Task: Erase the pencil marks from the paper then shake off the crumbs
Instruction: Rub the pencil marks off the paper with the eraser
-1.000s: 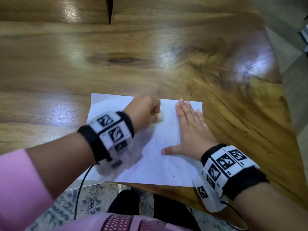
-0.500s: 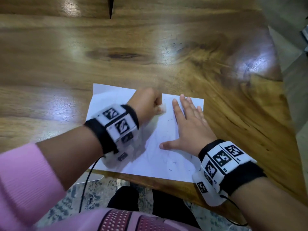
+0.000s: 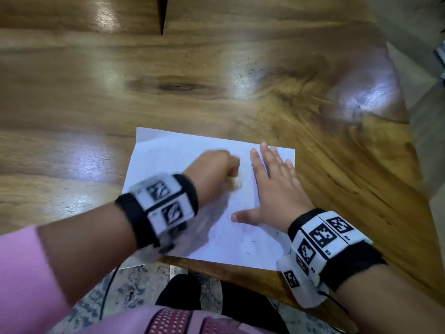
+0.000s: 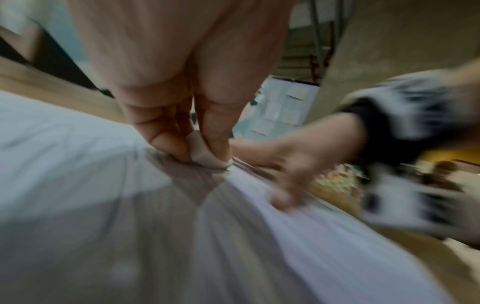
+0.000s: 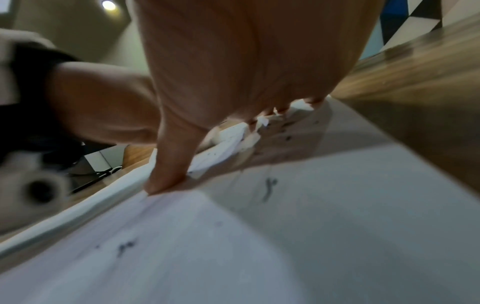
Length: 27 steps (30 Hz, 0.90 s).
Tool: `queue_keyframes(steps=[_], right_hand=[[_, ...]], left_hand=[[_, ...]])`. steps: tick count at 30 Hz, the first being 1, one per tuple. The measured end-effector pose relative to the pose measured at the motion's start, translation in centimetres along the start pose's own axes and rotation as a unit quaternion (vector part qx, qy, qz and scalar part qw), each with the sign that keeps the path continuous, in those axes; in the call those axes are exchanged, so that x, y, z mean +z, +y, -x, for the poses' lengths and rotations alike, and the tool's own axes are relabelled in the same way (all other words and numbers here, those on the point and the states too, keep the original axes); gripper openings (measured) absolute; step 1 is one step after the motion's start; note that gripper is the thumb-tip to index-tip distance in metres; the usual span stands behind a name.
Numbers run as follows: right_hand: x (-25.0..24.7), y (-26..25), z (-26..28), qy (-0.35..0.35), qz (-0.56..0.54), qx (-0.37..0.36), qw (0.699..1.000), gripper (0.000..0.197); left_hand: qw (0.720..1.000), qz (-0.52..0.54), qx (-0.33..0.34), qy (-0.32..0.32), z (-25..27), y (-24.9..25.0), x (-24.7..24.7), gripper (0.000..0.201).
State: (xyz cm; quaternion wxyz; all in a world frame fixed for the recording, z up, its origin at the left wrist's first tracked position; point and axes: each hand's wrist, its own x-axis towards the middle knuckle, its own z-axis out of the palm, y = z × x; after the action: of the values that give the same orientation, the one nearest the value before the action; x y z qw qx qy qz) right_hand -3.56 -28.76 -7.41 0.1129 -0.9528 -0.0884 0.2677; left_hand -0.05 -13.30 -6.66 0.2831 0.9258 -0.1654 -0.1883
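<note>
A white sheet of paper [image 3: 168, 160] lies at the near edge of the wooden table [image 3: 216, 68]. My left hand [image 3: 214, 172] is curled and pinches a small white eraser [image 4: 205, 152] between thumb and fingers, with its tip pressed on the paper [image 4: 64, 144]. Beside it my right hand [image 3: 272, 189] lies flat on the sheet, fingers straight and thumb spread. Dark eraser crumbs [image 3: 252, 242] dot the paper near the right hand, and crumbs [image 5: 270, 187] also show in the right wrist view on the paper [image 5: 337, 226].
The table's near edge [image 3: 228, 263] runs just under the sheet, with a patterned floor and my dark shoes [image 3: 183, 290] below. A dark gap [image 3: 162, 15] splits the tabletop at the back. The table's right corner [image 3: 397, 116] drops off to the floor.
The left hand with the eraser has slid across the paper and back in a rubbing stroke and is blurred now. The right hand has stayed flat on the sheet.
</note>
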Motion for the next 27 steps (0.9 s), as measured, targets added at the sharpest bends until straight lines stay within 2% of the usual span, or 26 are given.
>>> queue_keyframes(steps=[3,7,9,12,15,21,27], right_hand=[[0.0,-0.1,0.0,-0.001,0.002,0.002,1.0,0.133],[-0.1,-0.2,0.0,-0.004,0.009,0.003,1.0,0.132],[-0.1,-0.3,0.0,-0.004,0.007,0.005,1.0,0.132],[-0.1,-0.3,0.0,-0.007,0.003,0.006,1.0,0.133],[-0.1,-0.2,0.0,-0.009,0.002,0.003,1.0,0.133],[-0.4,-0.8,0.1,0.005,0.024,0.008,1.0,0.133],[-0.1,-1.5,-0.6,-0.016,0.0,-0.041,0.999,0.134]], left_hand=[[0.997,-0.023,0.047,-0.051,2.4,-0.9,0.7,0.015],[1.0,-0.022,-0.007,-0.014,-2.3,-0.3,-1.1,0.014],[0.999,-0.018,-0.028,0.001,-3.5,-0.1,-1.3,0.007],[1.0,-0.009,-0.006,-0.01,0.0,-0.9,-0.5,0.022],[0.998,0.002,0.015,-0.064,3.1,-1.6,0.4,0.018],[0.999,0.015,-0.018,-0.04,1.7,-1.7,-0.3,0.016],[0.998,-0.009,-0.02,-0.052,1.3,-1.3,-0.9,0.014]])
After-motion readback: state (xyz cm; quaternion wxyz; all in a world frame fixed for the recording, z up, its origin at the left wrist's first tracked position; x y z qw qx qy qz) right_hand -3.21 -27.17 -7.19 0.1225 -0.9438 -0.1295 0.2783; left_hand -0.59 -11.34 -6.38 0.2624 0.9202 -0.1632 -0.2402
